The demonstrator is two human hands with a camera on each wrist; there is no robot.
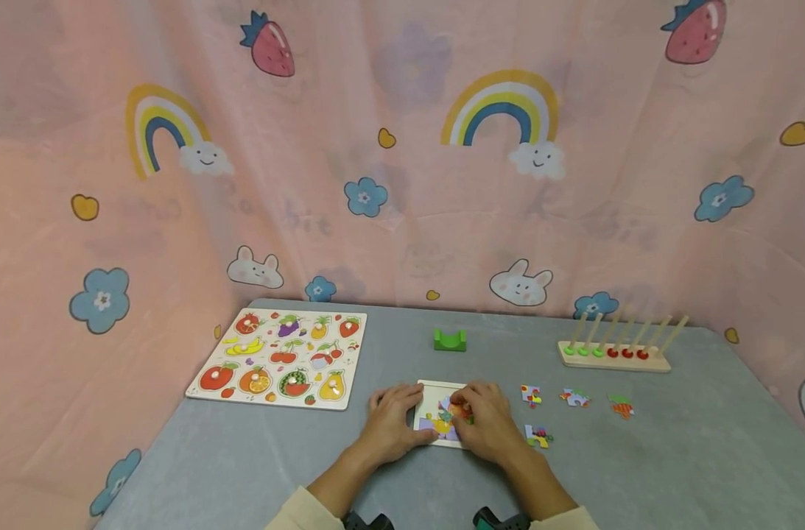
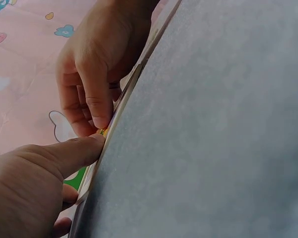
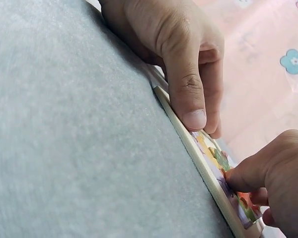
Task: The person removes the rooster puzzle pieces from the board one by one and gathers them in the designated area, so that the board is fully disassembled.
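Puzzle tray: shallow pale wooden tray (image 1: 434, 394), square-cornered, flat on the grey tabletop (image 1: 309, 471) in front of the person, between both hands.
Tray fill: purple, yellow and green printed jigsaw pieces (image 1: 437, 425) along the near side and toward the right; upper left floor is bare.
Left hand: left hand (image 1: 390, 428) grips the tray's left side, thumb on the near edge, fingers up at the far left corner.
Right hand: right hand (image 1: 490, 428) over the tray's right half, thumb and fingertips drawn in at an orange-red printed piece (image 3: 242, 199). Fingers block the view, so can't tell if it's pinched or only pressed.
Loose pieces: four multicoloured printed jigsaw pieces (image 1: 576, 398) right of the tray, apart from one another; three in a rough row, one nearer the person.
Beyond tray: small green block (image 1: 450, 343) with a curved notch on top.
Far left: large white rectangular board (image 1: 307, 368) with coloured fruit pictures.
Far right: pale wooden peg rack (image 1: 654, 364), slanting pegs, green and red beads at the base.
Backdrop: pink curtain (image 1: 415, 243) printed with rainbows, strawberries and blue flowers.
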